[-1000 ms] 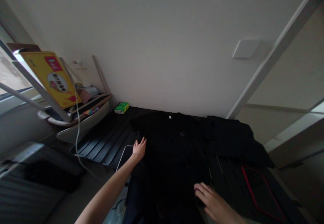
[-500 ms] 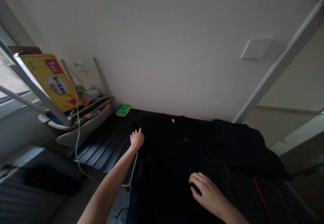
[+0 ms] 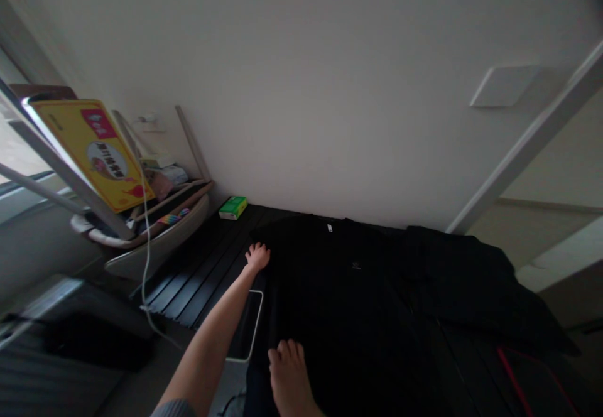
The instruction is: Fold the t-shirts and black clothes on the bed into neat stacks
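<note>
Single head cam, worn by the person, looks fwd & down from above the near edge of the counter [image 3: 200, 276]. It squarely faces the wall [image 3: 320, 90], which fills most of the upper half; the far edge runs just below mid-view. Near-left corner's in view. Left hand [image 3: 258, 257] sits mid-dist., right hand [image 3: 290, 370] closer, at btm.

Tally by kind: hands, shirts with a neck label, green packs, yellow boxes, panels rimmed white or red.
Hands: 2 (left hand, right hand)
Labelled shirt: 1
Green pack: 1
Yellow box: 1
Rimmed panels: 2 (white-rimmed, red-rimmed)
Total: 7
</note>
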`<state>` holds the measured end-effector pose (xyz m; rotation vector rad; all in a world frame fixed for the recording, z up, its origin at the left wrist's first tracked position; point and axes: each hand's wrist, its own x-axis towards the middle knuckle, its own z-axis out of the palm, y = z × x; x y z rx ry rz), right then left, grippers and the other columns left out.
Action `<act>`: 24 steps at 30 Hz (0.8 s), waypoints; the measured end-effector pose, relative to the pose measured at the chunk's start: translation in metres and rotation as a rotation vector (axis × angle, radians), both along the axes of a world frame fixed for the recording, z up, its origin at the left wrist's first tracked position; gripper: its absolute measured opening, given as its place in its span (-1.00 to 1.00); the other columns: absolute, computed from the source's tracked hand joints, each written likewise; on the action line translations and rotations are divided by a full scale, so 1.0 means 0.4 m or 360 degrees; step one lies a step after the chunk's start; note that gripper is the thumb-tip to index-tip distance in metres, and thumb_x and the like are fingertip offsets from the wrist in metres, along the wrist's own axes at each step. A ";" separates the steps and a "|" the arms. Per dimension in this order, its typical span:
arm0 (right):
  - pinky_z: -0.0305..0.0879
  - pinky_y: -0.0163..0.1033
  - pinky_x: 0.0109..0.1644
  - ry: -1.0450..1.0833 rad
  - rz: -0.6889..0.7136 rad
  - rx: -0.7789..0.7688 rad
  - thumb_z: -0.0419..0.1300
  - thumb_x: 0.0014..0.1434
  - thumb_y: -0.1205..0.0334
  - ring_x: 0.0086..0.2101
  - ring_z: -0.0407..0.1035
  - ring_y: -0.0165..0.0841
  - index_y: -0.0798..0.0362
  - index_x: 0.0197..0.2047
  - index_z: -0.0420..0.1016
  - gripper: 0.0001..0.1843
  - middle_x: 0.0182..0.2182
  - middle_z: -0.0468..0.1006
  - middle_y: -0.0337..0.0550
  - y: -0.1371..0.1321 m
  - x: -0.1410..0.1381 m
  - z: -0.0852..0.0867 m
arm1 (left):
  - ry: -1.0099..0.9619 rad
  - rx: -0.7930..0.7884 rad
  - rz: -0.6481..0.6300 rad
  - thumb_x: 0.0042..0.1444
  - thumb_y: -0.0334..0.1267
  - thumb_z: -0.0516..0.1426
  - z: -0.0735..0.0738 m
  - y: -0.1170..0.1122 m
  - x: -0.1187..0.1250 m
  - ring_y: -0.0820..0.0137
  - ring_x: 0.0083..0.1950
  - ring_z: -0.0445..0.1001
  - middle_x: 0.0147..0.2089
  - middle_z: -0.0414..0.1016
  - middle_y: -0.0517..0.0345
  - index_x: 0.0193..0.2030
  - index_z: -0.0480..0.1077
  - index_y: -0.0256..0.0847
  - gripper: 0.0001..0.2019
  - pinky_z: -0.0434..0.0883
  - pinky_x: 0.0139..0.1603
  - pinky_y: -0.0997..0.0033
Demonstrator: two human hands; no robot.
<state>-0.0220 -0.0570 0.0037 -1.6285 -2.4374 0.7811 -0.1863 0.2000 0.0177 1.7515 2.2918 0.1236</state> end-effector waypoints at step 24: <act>0.35 0.00 0.09 -0.0001 -0.0136 0.0454 0.15 0.07 0.42 0.07 0.34 -0.04 -0.02 0.23 0.27 -0.37 0.19 0.33 0.08 -0.026 0.182 -0.018 | -0.0635 0.0202 -0.1311 0.15 -0.36 0.05 0.089 0.102 0.535 0.28 0.31 0.23 0.36 0.16 0.10 0.20 0.33 -0.10 -0.55 0.21 0.30 0.24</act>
